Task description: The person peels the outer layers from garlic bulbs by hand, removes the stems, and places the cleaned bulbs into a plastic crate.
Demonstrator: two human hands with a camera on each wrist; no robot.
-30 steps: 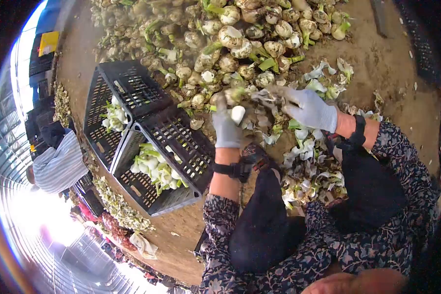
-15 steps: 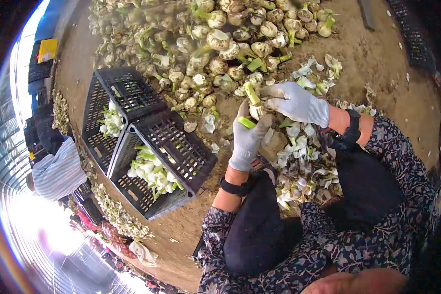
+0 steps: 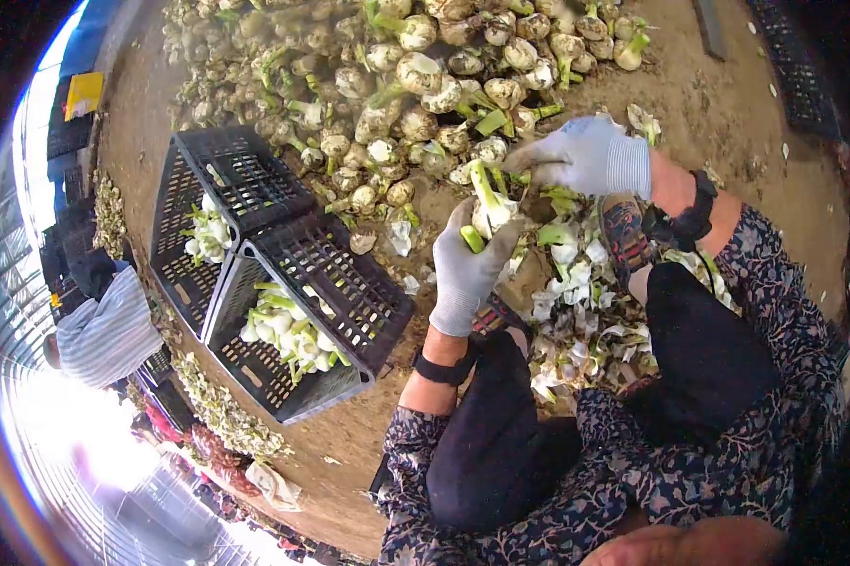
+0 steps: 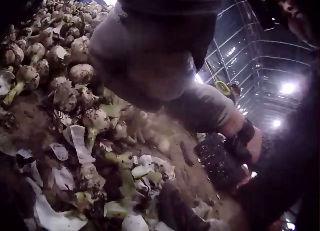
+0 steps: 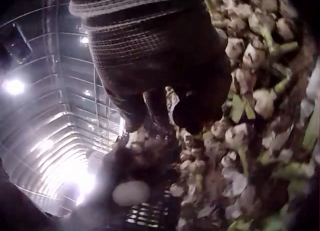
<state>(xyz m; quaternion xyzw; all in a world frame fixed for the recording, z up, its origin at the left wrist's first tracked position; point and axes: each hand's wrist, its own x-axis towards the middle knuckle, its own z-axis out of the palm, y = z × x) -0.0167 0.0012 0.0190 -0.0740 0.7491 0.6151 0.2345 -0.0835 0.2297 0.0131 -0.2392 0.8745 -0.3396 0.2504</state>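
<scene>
Grey-gloved, a worker's left hand (image 3: 467, 274) grips a white bulb (image 3: 487, 219) between bent thumb and fingers, a short green piece (image 3: 472, 239) beside it. The bulb's long axis runs from those fingers up to its green stalk (image 3: 482, 184), tilted away from the body. The right hand (image 3: 585, 156) is nearer the stalk, fingers reaching toward it from the right; whether they pinch anything cannot be told. The left holds the bulb end, near the heaped bulbs (image 3: 416, 94). No writing is readable on the yellow panel (image 3: 83, 95) or black crates (image 3: 345, 274).
</scene>
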